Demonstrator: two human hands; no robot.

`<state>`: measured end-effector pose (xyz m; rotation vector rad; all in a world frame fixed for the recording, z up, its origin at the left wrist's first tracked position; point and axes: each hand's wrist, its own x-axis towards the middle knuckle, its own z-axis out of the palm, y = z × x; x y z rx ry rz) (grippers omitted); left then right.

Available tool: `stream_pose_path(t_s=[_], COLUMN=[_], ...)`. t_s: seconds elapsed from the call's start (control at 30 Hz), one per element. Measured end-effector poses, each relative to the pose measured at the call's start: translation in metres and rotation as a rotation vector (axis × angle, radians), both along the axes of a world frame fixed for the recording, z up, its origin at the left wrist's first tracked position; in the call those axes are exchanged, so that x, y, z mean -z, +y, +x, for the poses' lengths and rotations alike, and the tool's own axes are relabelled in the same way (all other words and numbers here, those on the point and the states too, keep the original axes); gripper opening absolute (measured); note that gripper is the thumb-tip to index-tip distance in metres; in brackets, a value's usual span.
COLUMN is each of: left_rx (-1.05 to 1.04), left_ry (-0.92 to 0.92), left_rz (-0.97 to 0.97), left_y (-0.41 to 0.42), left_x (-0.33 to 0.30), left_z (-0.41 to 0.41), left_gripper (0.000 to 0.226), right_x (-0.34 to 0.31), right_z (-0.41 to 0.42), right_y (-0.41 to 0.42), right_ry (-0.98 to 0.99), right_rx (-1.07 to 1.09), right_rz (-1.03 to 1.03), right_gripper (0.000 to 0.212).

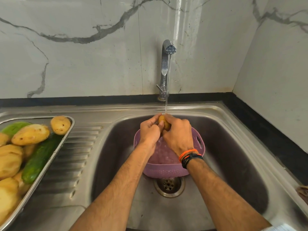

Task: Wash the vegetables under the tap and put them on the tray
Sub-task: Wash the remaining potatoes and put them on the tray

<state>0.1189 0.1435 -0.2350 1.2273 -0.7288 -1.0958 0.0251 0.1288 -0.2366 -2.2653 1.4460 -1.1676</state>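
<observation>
Both hands hold one small yellow-brown potato [164, 122] under the running tap [167, 52], above a purple plastic colander [165, 170] that stands in the sink [233, 155]. My left hand [150, 131] grips the potato from the left. From the right, my right hand [179, 135] curls round it, with orange and black bands on that wrist. On the draining board at the left lies a steel tray [65, 138] holding several potatoes [30, 134], a cucumber [39, 158] and a pale green vegetable [14, 128].
The sink drain [169, 185] sits just in front of the colander. A ribbed draining board [73, 157] lies between tray and basin. A black counter edge [260, 124] and marble wall close off the back and right. A brownish object [303, 192] shows at the right edge.
</observation>
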Motion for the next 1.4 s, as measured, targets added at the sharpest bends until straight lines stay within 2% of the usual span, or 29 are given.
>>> stream_pose_path(t_s=[0.1,0.2,0.27,0.37,0.57,0.63,0.8,1.0,1.2,1.3,1.4], left_rx=[0.021,0.055,0.059,0.041,0.060,0.028,-0.007,0.024,-0.062,-0.042,-0.002], left_ry=[-0.072,-0.167,-0.184,-0.158,0.035,0.066,-0.007,0.036,0.096,0.070,0.010], left_rz=[-0.009,-0.025,-0.037,-0.059,-0.023,-0.015,-0.002,-0.012,-0.032,-0.034,-0.042], left_y=[0.002,0.005,0.005,0.005,0.006,0.004,0.000,-0.002,-0.004,-0.004,-0.003], left_x=[-0.001,-0.002,-0.002,-0.002,-0.004,-0.004,0.002,0.004,0.002,0.004,0.005], left_z=[0.000,-0.002,-0.001,-0.002,0.000,0.002,0.005,0.005,0.003,0.003,0.003], left_gripper=[0.042,0.042,0.041,0.033,0.018,0.023,0.048,0.047,0.045,0.045,0.045], right_x=[-0.001,-0.001,-0.002,-0.003,-0.005,-0.006,-0.004,-0.007,-0.001,0.000,-0.002], right_z=[0.003,0.003,0.001,-0.002,-0.006,-0.007,-0.009,-0.009,-0.003,0.000,-0.002], right_y=[0.000,-0.002,-0.002,0.001,-0.002,-0.003,-0.005,-0.001,0.000,-0.001,-0.002], right_ry=[0.039,0.087,0.084,-0.033,-0.208,-0.166,-0.048,-0.062,-0.095,-0.074,-0.042], right_rx=[-0.003,-0.078,-0.074,-0.031,-0.069,-0.111,-0.182,-0.190,-0.109,-0.106,-0.162], right_rz=[-0.039,-0.015,-0.032,0.001,0.103,0.122,0.099,0.118,0.023,-0.003,0.034], right_gripper=[0.027,0.033,0.030,0.018,0.019,0.024,0.034,0.047,0.026,0.016,0.028])
